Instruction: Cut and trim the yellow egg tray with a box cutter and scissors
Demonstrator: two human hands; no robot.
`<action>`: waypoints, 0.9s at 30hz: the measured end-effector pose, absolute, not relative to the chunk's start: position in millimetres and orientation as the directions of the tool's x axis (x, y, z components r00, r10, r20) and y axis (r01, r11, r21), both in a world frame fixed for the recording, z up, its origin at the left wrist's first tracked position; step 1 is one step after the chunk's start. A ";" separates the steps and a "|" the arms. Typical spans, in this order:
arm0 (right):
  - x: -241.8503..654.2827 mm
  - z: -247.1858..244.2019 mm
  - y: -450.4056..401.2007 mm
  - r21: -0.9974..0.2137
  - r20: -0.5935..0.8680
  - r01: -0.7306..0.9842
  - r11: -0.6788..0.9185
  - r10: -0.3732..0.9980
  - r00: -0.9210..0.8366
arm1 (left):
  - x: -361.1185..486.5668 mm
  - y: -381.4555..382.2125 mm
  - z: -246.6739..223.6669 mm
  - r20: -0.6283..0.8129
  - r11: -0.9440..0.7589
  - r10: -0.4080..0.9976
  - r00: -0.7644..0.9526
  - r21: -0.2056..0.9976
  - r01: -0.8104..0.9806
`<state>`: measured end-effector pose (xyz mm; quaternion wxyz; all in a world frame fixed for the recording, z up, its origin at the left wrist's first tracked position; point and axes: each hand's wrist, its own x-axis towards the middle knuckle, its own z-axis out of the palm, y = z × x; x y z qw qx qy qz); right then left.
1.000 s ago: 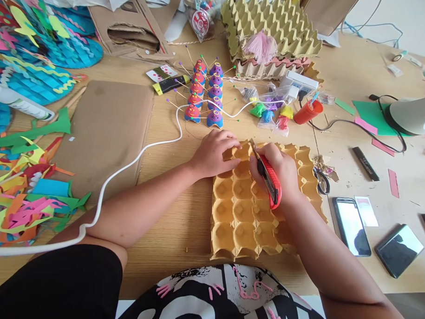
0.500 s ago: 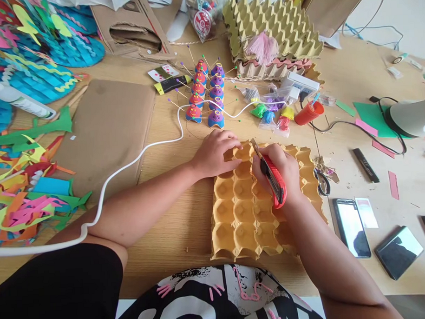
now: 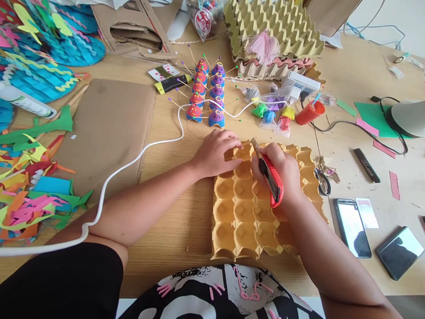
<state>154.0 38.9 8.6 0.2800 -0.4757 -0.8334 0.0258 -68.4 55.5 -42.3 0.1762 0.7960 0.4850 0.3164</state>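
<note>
A yellow cardboard egg tray (image 3: 244, 209) lies on the table in front of me, its cups facing up. My left hand (image 3: 219, 152) holds its far left corner, thumb and fingers spread over the cups and pressing on the cardboard. My right hand (image 3: 280, 166) grips a red utility knife (image 3: 274, 178) above the tray's middle. The knife's blade points away from me and its tip is by a ridge near the far edge. Whether the blade has gone into the cardboard I cannot tell.
Painted egg-cup figures (image 3: 215, 92) stuck with pins stand beyond the tray. A white cable (image 3: 142, 152) crosses over my left forearm. Paper scraps (image 3: 32, 198) lie left; stacked egg trays (image 3: 274, 31), an orange cup (image 3: 309, 112) and a phone (image 3: 352, 226) are farther right.
The rear end of the knife's handle has shifted slightly left and away from me. My left hand and the egg tray stay where they were.
</note>
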 end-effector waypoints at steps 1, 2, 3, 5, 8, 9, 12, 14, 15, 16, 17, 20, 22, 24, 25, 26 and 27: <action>153.8 8.2 39.3 -0.305 0.440 0.782 0.544 0.808 -0.391 | -68.4 55.5 -42.5 0.333 -0.468 0.883 0.329 0.587 0.661; 153.4 7.8 39.7 -0.303 0.431 0.787 0.537 0.814 -0.389 | -68.3 55.5 -42.7 0.334 -0.466 0.884 0.326 0.586 0.663; 152.8 7.5 40.0 -0.306 0.419 0.794 0.525 0.823 -0.383 | -68.2 55.5 -42.8 0.336 -0.464 0.885 0.323 0.585 0.665; 151.7 7.2 40.5 -0.323 0.380 0.805 0.498 0.847 -0.372 | -67.6 55.2 -42.9 0.342 -0.462 0.885 0.315 0.581 0.670; 151.0 7.5 40.8 -0.354 0.335 0.800 0.484 0.865 -0.375 | -66.9 54.9 -43.0 0.349 -0.463 0.884 0.311 0.573 0.676; 151.1 7.8 40.8 -0.353 0.335 0.798 0.489 0.862 -0.380 | -66.9 54.8 -43.0 0.350 -0.465 0.883 0.311 0.573 0.675; 152.2 9.0 40.2 -0.320 0.368 0.798 0.510 0.843 -0.392 | -67.3 55.2 -43.5 0.354 -0.468 0.882 0.311 0.578 0.669; 152.9 10.0 39.6 -0.302 0.396 0.796 0.525 0.828 -0.396 | -67.8 55.7 -43.9 0.349 -0.467 0.883 0.315 0.582 0.666; 153.2 10.3 39.5 -0.298 0.407 0.793 0.531 0.822 -0.398 | -68.0 55.9 -44.1 0.346 -0.468 0.883 0.317 0.584 0.664; 153.2 10.5 39.4 -0.297 0.414 0.792 0.534 0.819 -0.397 | -68.2 56.1 -44.2 0.345 -0.469 0.882 0.321 0.585 0.661; 153.1 10.4 39.6 -0.301 0.414 0.790 0.534 0.819 -0.396 | -68.3 56.2 -44.2 0.343 -0.471 0.881 0.324 0.586 0.659; 151.7 8.4 41.8 -0.341 0.392 0.786 0.516 0.838 -0.380 | -68.0 56.0 -43.8 0.341 -0.469 0.882 0.324 0.584 0.663; 149.9 6.0 44.4 -0.361 0.375 0.788 0.498 0.851 -0.367 | -67.4 55.6 -43.6 0.341 -0.464 0.885 0.318 0.582 0.668; 148.1 3.5 47.6 -0.365 0.362 0.796 0.483 0.861 -0.357 | -66.8 55.0 -43.7 0.346 -0.462 0.886 0.310 0.583 0.668; 147.3 2.4 49.3 -0.367 0.354 0.799 0.477 0.866 -0.354 | -66.5 54.9 -43.9 0.351 -0.464 0.884 0.308 0.583 0.667; 146.7 1.6 50.9 -0.374 0.344 0.799 0.471 0.871 -0.352 | -66.4 54.7 -44.2 0.357 -0.467 0.882 0.307 0.582 0.666; 146.3 1.1 52.5 -0.387 0.332 0.798 0.463 0.877 -0.348 | -66.2 54.7 -44.5 0.365 -0.471 0.879 0.306 0.579 0.665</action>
